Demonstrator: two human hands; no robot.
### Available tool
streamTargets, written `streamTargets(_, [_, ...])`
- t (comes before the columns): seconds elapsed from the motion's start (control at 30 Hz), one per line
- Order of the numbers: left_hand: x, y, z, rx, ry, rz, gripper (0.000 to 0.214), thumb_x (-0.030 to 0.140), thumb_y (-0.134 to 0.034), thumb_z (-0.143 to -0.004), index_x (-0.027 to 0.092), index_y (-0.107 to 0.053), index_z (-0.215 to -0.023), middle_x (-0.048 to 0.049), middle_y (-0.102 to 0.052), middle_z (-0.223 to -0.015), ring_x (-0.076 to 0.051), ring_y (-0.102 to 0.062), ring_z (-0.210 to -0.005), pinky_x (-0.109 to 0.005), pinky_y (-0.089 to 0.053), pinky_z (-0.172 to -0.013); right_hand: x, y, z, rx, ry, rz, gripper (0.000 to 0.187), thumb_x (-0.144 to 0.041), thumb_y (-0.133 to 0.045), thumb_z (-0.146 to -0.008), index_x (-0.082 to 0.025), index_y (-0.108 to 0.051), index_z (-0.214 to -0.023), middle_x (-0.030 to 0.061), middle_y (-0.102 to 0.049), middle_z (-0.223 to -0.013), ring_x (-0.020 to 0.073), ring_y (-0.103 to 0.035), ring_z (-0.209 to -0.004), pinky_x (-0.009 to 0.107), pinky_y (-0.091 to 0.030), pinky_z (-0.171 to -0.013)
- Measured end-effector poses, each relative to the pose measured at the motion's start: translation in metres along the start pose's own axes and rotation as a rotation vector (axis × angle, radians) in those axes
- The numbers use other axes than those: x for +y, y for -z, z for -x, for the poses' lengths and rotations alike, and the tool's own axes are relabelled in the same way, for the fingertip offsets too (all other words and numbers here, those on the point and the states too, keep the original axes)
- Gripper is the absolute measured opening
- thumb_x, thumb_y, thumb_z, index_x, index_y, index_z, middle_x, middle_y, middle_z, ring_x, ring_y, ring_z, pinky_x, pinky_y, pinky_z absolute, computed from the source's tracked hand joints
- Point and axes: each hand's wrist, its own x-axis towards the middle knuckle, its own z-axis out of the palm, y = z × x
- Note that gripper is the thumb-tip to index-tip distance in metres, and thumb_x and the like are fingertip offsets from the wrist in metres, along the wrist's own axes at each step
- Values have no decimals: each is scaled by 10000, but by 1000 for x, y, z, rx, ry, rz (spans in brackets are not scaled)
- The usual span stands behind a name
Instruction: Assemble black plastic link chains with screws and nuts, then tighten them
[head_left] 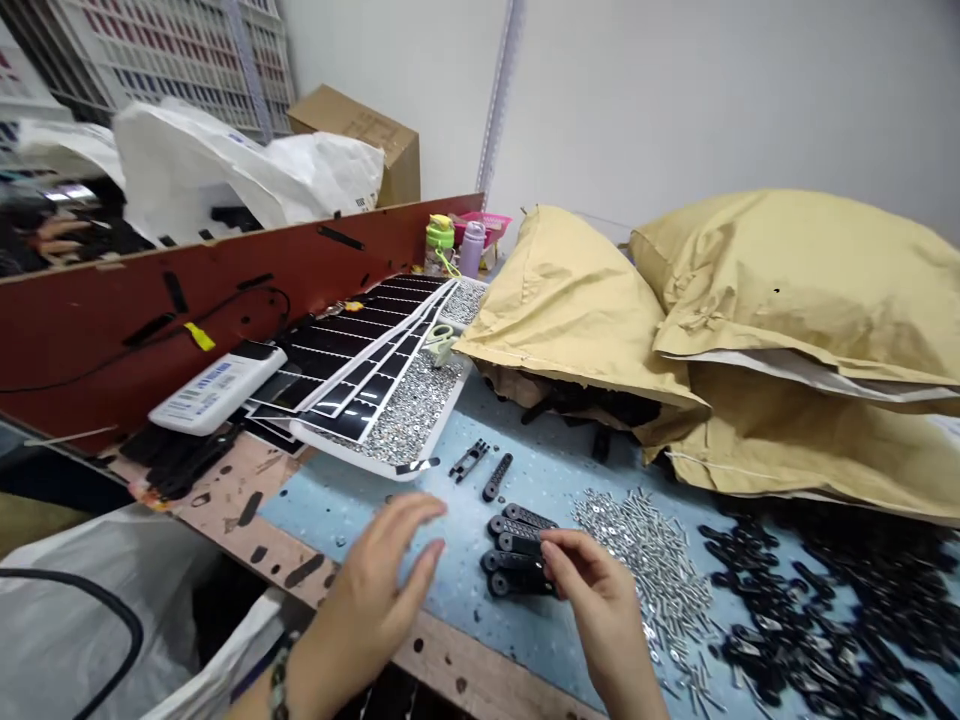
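Note:
My left hand (382, 575) hovers over the blue work surface, left of a group of black bar-shaped parts (517, 562). Its thumb and fingers are apart and hold nothing. My right hand (592, 590) is at the right ends of those bars, thumb and index finger pinched together. Whatever lies between these fingertips is too small or hidden to name. The bars lie side by side, each with a round hole at its left end. Behind them are a single ridged black bar (497, 477) and a slotted black piece (469, 460). A heap of silver screws (645, 560) spreads right of my right hand.
Black parts (810, 610) are piled at the right. Stuffed yellow paper sacks (577, 290) stand behind. A white tray (360, 460) holds small metal pieces, black-striped sheets and scissors (441, 340). A red-brown board (225, 310) borders the left. Another person's hand (60, 238) shows beyond it.

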Motion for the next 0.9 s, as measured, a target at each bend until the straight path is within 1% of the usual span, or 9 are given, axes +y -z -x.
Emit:
streamTargets(0.1, [15,-32,16,-180,-12,159,232,191,-435,-938,225,-512,-1154,-68,-618,-1058,-183,-634,-894,-298,-574,-735,18,14,4,-36,-106,0,285,-462,-708,-706,-177,-706,-718,11,-585,-559,149,-520,-497,243,-405,-432])
streamTargets(0.17, [20,-50,22,-205,-62,155,237,147,-423,-926,213,-532,-1126,-70,-627,-1064,-191,-632,-957,-319,-569,-808,27,12,5,-60,-124,12,277,-456,-701,-709,-179,-704,-705,4,-572,-538,141,-506,-484,234,-391,-423])
streamTargets(0.27, [20,-63,28,-203,-132,73,281,129,-413,-928,198,-553,-1161,-76,-630,-1106,-203,-621,-1025,-359,-551,-890,35,10,7,-91,-113,66,242,-418,-670,-746,-180,-698,-712,9,-584,-563,141,-509,-486,233,-396,-420])
streamTargets(0.4, [15,-64,32,-233,-173,6,315,127,-392,-943,170,-562,-1204,-96,-624,-1155,-212,-605,-1069,-362,-543,-922,38,11,8,-112,-84,153,212,-378,-620,-793,-187,-696,-739,32,-631,-658,162,-563,-558,248,-436,-473])
streamTargets(0.53, [15,-62,35,-259,-207,-16,346,106,-388,-940,145,-541,-1248,-108,-617,-1181,-213,-583,-1105,-356,-523,-958,33,10,8,-117,12,274,191,-330,-582,-814,-197,-689,-728,35,-653,-700,183,-613,-646,265,-460,-560])
streamTargets(0.63, [18,-63,35,-262,-216,-27,365,119,-399,-939,141,-511,-1285,-121,-609,-1182,-223,-583,-1097,-369,-536,-935,31,8,8,-153,37,384,171,-285,-547,-823,-197,-667,-739,38,-653,-713,184,-618,-648,269,-456,-566])
streamTargets(0.77, [21,-67,35,-270,-241,-75,433,89,-369,-923,144,-454,-1344,-144,-602,-1143,-241,-593,-1040,-396,-572,-838,28,12,9,-180,-1,648,43,-233,-558,-808,-217,-540,-773,-18,-588,-602,162,-574,-535,254,-419,-509])
streamTargets(0.8, [21,-69,36,-259,-251,-102,446,69,-356,-911,141,-458,-1339,-147,-602,-1133,-251,-594,-1028,-417,-574,-821,26,14,7,-178,-2,737,65,-236,-573,-803,-224,-512,-786,-33,-573,-583,161,-561,-509,251,-404,-487])
streamTargets(0.9, [21,-71,36,-220,-284,-180,464,34,-353,-871,131,-490,-1304,-156,-599,-1131,-284,-586,-1026,-478,-568,-800,19,18,-5,-128,121,966,162,-304,-629,-797,-226,-526,-894,20,-633,-764,207,-616,-642,277,-438,-518])
